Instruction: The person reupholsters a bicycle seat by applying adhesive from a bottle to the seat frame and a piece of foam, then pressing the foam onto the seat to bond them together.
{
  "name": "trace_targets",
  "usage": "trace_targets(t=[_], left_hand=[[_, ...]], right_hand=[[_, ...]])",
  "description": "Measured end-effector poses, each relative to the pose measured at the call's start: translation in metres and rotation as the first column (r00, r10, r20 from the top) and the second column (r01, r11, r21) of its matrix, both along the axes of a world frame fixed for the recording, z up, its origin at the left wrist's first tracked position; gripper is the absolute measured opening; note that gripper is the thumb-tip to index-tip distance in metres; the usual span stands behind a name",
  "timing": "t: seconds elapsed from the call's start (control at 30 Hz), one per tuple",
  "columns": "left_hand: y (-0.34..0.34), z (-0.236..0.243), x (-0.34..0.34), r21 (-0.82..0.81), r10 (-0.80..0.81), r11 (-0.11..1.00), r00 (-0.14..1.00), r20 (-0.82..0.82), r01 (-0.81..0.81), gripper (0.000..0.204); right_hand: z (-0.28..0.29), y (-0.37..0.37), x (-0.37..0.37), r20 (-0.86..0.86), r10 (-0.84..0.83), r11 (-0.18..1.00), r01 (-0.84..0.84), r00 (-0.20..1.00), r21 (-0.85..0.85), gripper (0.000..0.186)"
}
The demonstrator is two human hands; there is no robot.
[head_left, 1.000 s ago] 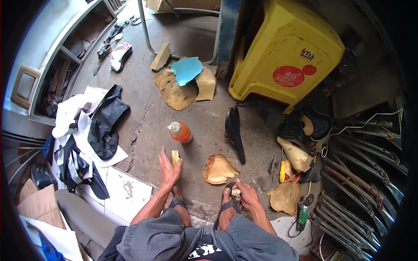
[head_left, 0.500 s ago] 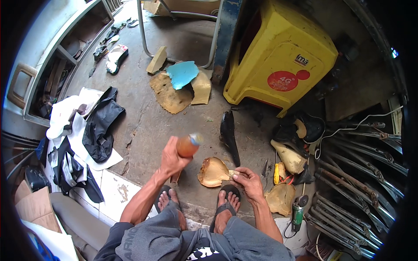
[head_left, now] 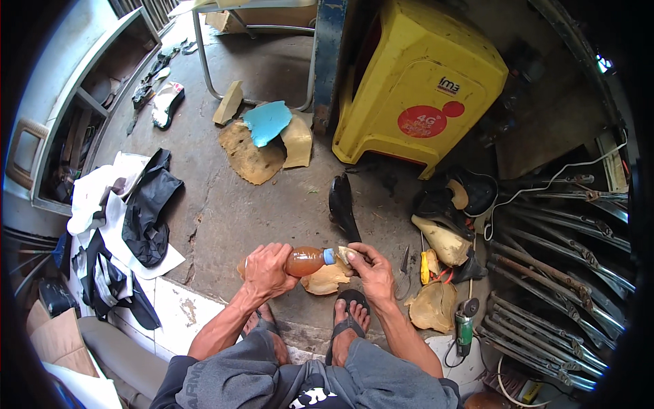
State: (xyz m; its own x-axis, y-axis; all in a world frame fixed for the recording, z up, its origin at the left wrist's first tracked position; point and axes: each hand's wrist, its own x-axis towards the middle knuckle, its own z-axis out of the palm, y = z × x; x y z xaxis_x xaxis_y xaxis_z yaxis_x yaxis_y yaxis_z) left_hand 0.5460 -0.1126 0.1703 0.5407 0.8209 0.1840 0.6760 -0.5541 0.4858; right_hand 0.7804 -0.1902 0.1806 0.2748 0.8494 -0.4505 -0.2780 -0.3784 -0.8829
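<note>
My left hand is wrapped round a clear plastic bottle of amber liquid, held level with its blue-capped end pointing right. In my right hand, a small pale yellow scrap that looks like foam is pinched between thumb and fingers. The bottle's end meets or nearly meets this scrap; I cannot tell which. Partly hidden under the bottle, a rounded tan foam piece lies on the floor between my sandalled feet. Just beyond it rests a long, narrow black piece, like a seat shell.
Foam pieces and a blue sheet lie ahead. A yellow plastic stool stands far right. Black and white material scraps are at left. To the right are a green angle grinder, another foam piece and stacked metal tubes.
My left hand has lowered the bottle and swung its end rightward to the scrap. My right hand has raised the scrap from beside the tan foam piece. The view has shifted slightly.
</note>
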Motion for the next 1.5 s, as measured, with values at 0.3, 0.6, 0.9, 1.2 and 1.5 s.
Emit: trace_targets(t=[0.3, 0.6, 0.9, 1.2, 1.5], left_hand=[[-0.003, 0.004, 0.005, -0.029, -0.023, 0.999, 0.999, -0.027, 0.022, 0.032], [0.024, -0.035, -0.015, -0.159, 0.29, 0.95, 0.948, 0.135, -0.268, 0.037], [0.07, -0.095, -0.044, -0.542, 0.591, 0.787, 0.611, 0.527, -0.294, 0.061], [0.088, -0.107, -0.044, -0.562, 0.606, 0.765, 0.647, 0.463, -0.314, 0.073], [0.09, -0.092, -0.048, -0.559, 0.593, 0.76, 0.706, 0.387, -0.332, 0.078]], right_hand=[[0.002, 0.0, 0.0, 0.068, 0.096, 0.995, -0.095, 0.993, -0.026, 0.029], [-0.005, -0.01, -0.001, -0.241, 0.223, 0.973, -0.23, 0.945, 0.0, 0.027], [-0.091, -0.015, 0.013, 0.084, 0.195, 0.967, -0.177, 0.977, -0.184, 0.03], [-0.093, 0.016, 0.015, 0.833, 0.334, 0.86, -0.505, 0.442, -0.076, 0.021], [-0.084, 0.027, 0.008, 0.795, 0.393, 0.855, -0.501, 0.462, -0.132, 0.019]])
